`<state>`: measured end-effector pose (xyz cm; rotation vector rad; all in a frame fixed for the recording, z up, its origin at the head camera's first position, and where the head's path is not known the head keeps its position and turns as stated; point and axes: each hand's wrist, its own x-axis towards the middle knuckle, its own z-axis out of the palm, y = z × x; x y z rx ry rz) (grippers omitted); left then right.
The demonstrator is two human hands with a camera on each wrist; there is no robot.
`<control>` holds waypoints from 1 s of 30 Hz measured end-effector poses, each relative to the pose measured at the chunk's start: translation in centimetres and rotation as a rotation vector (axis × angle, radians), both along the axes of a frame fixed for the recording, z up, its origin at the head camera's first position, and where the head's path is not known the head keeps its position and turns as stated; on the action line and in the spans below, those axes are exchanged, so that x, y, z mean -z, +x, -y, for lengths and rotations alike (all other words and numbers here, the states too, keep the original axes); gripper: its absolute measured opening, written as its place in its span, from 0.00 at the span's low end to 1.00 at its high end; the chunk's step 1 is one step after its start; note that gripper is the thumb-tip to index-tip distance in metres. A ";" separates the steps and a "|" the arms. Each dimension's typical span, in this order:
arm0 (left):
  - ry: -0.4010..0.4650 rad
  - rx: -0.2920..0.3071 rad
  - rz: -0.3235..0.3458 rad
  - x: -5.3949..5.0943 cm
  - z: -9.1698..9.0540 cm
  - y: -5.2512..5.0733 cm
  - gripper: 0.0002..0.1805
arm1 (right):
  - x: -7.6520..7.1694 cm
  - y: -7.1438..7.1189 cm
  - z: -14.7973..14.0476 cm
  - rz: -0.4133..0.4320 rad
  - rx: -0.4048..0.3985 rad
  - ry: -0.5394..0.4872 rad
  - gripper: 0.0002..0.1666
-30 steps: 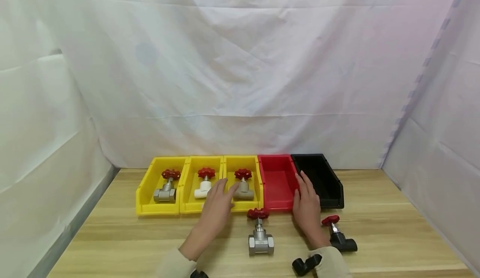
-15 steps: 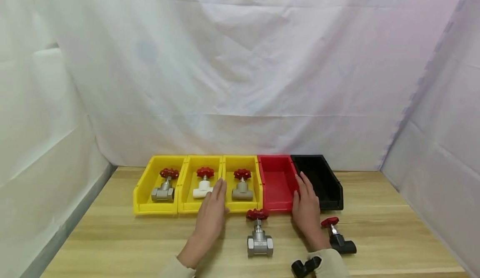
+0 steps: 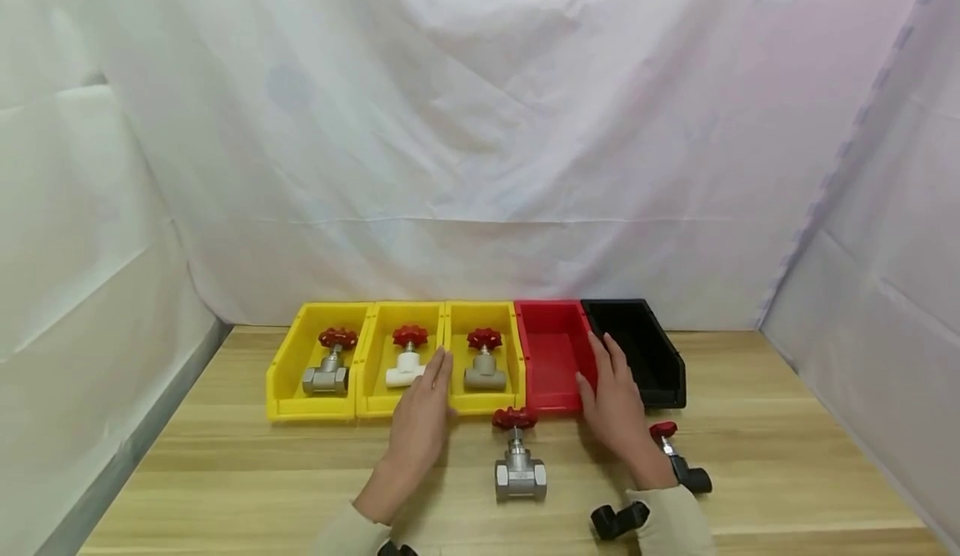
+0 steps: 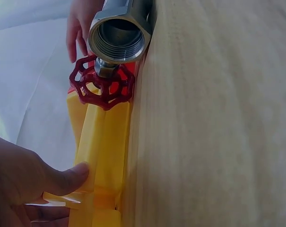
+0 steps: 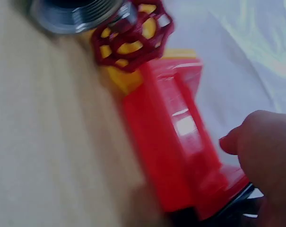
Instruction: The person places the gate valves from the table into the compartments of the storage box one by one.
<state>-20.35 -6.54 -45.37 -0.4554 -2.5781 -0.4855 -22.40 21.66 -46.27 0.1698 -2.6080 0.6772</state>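
Note:
My left hand (image 3: pixel 420 427) is at the wall between the middle and third yellow bins. In the left wrist view its thumb (image 4: pixel 76 177) lies on the yellow bin's (image 4: pixel 98 156) front rim, fingers across the divider; it pinches that wall. My right hand (image 3: pixel 617 406) lies over the wall between the red bin (image 3: pixel 555 402) and the black bin (image 3: pixel 667 398), fingers extended. Its thumb (image 5: pixel 232 142) stands apart from the red wall. A metal gate valve (image 3: pixel 520 473) with a red handwheel stands on the table between the hands, held by neither.
Three yellow bins hold a metal valve (image 3: pixel 326 377), a white valve (image 3: pixel 405 368) and a grey-beige valve (image 3: pixel 485 373). A black valve (image 3: pixel 693 478) lies beside the right forearm, partly hidden. Black pieces (image 3: pixel 618 523) sit near the cuffs. White cloth (image 3: pixel 480 139) hangs behind.
My left hand has drawn in from its spread pose over the third yellow bin to the divider. My right thumb has spread out over the red bin, and the right forearm has shifted slightly right.

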 end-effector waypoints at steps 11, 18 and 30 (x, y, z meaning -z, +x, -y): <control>-0.059 0.013 0.012 -0.2 0.2 0.1 0.43 | -3.5 2.6 1.1 0.025 -0.012 0.111 0.41; -0.037 0.051 0.037 0.0 0.4 -0.2 0.44 | -4.4 4.0 1.3 -0.058 -0.071 0.141 0.39; -0.030 0.084 0.014 0.1 0.8 -0.4 0.42 | -6.0 6.6 3.5 0.093 -0.177 0.148 0.28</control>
